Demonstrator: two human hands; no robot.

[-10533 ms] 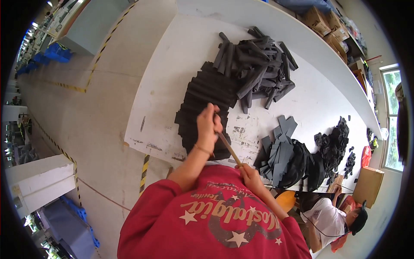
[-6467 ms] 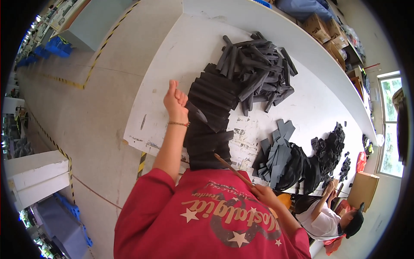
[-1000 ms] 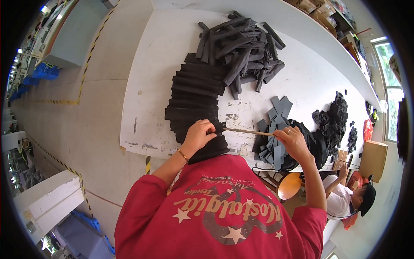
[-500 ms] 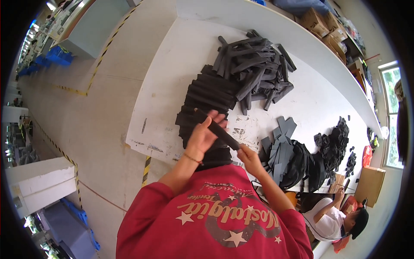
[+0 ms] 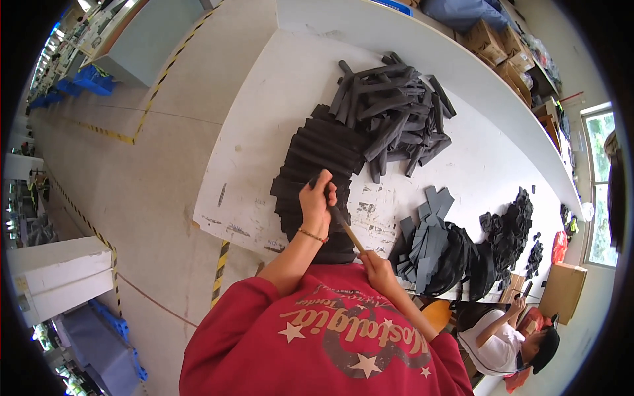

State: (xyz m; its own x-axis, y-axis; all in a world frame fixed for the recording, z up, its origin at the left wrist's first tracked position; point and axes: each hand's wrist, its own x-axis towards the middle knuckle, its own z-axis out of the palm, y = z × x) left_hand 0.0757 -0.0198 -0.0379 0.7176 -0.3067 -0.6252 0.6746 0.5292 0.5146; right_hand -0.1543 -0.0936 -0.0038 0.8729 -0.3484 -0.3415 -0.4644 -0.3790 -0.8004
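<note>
Black fabric (image 5: 337,214) is clenched by the left hand (image 5: 318,201) around a tan stick (image 5: 353,238) (gripped lower by the right hand (image 5: 379,271)).

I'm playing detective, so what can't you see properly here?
All in the head view:
Tan stick, upper end: hidden by the left hand and black strip.
Its lower end: hidden inside the right hand.
Blue thing: cut off by the top edge.
What the co-worker's hand holds: too small.

bright window (image 5: 600,198), bowed dark-rimmed edges
</note>
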